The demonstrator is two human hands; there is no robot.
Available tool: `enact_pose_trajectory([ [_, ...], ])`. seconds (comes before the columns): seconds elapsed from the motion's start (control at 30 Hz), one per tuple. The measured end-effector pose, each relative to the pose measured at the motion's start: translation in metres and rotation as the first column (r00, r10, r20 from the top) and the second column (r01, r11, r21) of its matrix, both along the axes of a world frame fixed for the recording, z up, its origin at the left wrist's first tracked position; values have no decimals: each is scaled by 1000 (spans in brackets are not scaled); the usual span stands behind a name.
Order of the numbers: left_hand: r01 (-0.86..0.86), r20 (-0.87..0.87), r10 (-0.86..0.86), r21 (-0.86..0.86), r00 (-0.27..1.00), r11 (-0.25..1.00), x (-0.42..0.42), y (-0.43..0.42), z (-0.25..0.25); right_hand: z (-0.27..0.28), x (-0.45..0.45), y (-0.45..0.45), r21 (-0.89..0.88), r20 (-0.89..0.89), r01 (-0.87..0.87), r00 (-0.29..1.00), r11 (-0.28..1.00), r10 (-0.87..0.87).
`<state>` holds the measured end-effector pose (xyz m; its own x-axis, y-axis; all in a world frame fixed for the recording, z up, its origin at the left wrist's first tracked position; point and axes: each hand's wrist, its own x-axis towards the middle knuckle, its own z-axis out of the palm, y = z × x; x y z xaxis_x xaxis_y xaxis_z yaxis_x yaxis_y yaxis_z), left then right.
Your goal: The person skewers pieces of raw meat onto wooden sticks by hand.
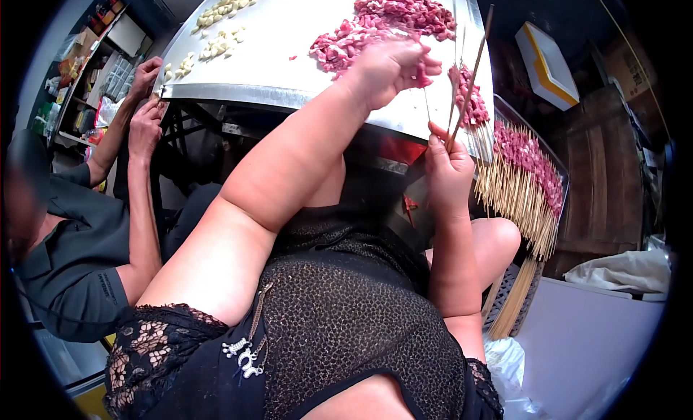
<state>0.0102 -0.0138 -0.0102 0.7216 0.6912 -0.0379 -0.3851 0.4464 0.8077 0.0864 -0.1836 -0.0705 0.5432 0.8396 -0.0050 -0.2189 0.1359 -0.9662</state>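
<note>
My left hand (393,70) is closed in a pinch on a small piece of raw meat (421,80), at the upper end of a thin skewer; motion blurs its fingers. My right hand (449,160) grips the lower ends of several bamboo skewers (473,73), which point upward. Behind my left hand, a pile of cut pink meat (404,12) lies on the white tabletop (267,66). Loaded meat skewers (473,102) rest at the table's right edge, close to my right hand.
Many loaded skewers (530,156) fill a tray at the right, above a bundle of bare sticks (514,304). Peeled garlic cloves (224,44) lie at the table's far left. A co-worker's hands (146,120) are at the left corner. A white-and-yellow box (546,66) stands behind.
</note>
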Motion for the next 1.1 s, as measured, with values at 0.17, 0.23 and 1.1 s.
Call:
enact_pose_trajectory([
  [0.17,95,-22,-95,-4,995,995,3,-6,-1,-4,8,1,27,41,21,999,999,-22],
  [0.23,115,-109,-108,57,988,992,-1,-9,5,-3,7,0,21,46,32,998,999,-33],
  [1.1,-192,-316,745,841,587,507,-36,66,18,4,7,-10,3,-49,0,999,1000,1],
])
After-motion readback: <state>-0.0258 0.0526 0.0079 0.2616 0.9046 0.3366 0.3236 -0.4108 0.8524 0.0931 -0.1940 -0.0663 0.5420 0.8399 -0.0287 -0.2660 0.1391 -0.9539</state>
